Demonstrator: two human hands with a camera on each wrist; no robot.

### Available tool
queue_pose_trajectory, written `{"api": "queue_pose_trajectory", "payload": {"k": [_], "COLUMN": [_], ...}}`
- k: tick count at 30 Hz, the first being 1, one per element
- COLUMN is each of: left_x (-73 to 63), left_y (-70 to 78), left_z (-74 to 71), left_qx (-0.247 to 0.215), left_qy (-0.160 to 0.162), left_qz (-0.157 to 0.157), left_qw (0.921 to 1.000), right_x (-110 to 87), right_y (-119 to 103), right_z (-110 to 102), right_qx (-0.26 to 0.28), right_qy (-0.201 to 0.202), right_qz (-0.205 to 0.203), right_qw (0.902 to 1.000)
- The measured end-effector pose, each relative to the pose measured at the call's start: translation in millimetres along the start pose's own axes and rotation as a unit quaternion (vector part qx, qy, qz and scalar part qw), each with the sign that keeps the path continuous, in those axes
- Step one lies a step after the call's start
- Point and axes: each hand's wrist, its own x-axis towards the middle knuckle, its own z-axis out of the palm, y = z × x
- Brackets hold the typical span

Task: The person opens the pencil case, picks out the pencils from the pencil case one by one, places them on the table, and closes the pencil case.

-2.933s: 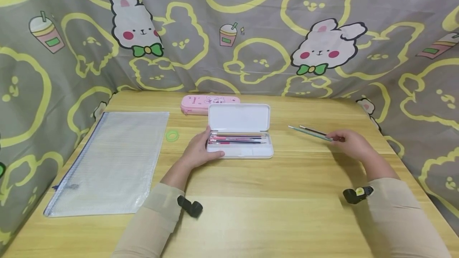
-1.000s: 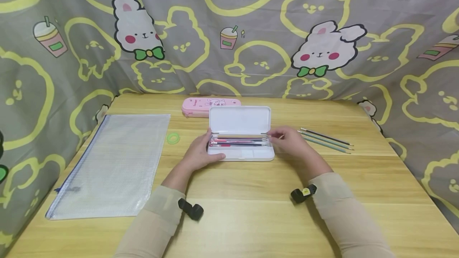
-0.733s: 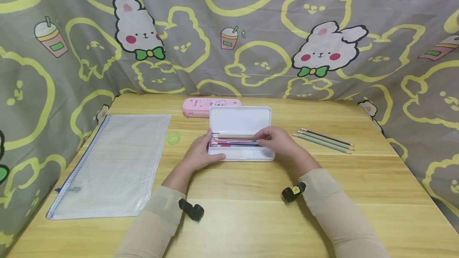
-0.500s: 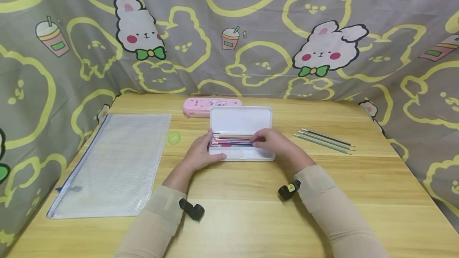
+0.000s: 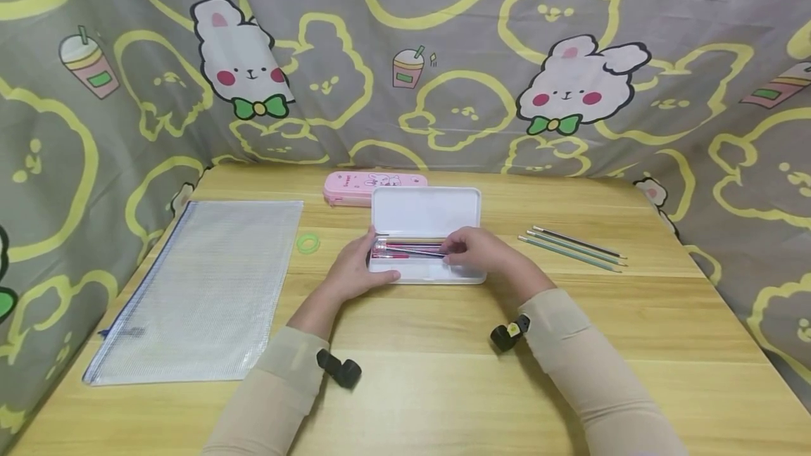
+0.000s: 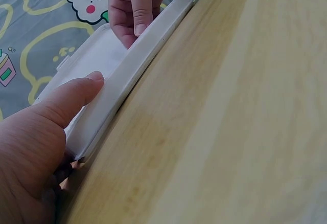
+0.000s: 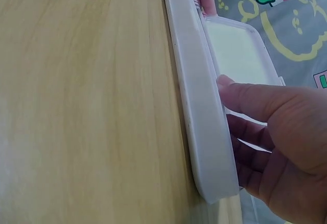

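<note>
A white pencil case (image 5: pixel 426 211) stands with its lid up in the middle of the table, several pencils inside. My left hand (image 5: pixel 348 269) grips its left end, the thumb (image 6: pixel 76 98) along the front wall in the left wrist view. Over the right half of the tray, my right hand (image 5: pixel 478 248) pinches a dark pencil (image 5: pixel 419 252), which lies slightly aslant above the others. The right wrist view shows the right thumb (image 7: pixel 250 98) at the case's rim, with the pencil itself hidden there.
Three pencils (image 5: pixel 573 250) lie side by side to the right of the case. Behind it is a pink zippered case (image 5: pixel 348 188). A green ring (image 5: pixel 308 243) and a clear mesh zip pouch (image 5: pixel 196 294) lie on the left. A patterned curtain (image 5: pixel 465 139) closes off the back.
My right hand has laid pencils down at the right, moved left into the white case and taken a dark pencil, whose end has tilted. The left hand has kept its hold.
</note>
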Motion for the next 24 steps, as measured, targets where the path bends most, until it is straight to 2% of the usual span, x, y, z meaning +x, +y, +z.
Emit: {"api": "queue_pose_trajectory", "payload": {"k": [17, 24], "left_x": [-0.8, -0.4], "left_y": [0.8, 1.2], "left_z": [-0.4, 0.2], "left_qx": [0.000, 0.004], "left_qy": [-0.003, -0.004], "left_qz": [-0.005, -0.008], "left_qw": [1.0000, 1.0000], "right_x": [8.0, 10.3], "right_y": [-4, -3], "right_z": [-6, -9], "right_qx": [-0.068, -0.071], "right_qy": [-0.013, -0.025], "right_qz": [-0.014, -0.015], "right_qw": [0.9975, 0.9971]}}
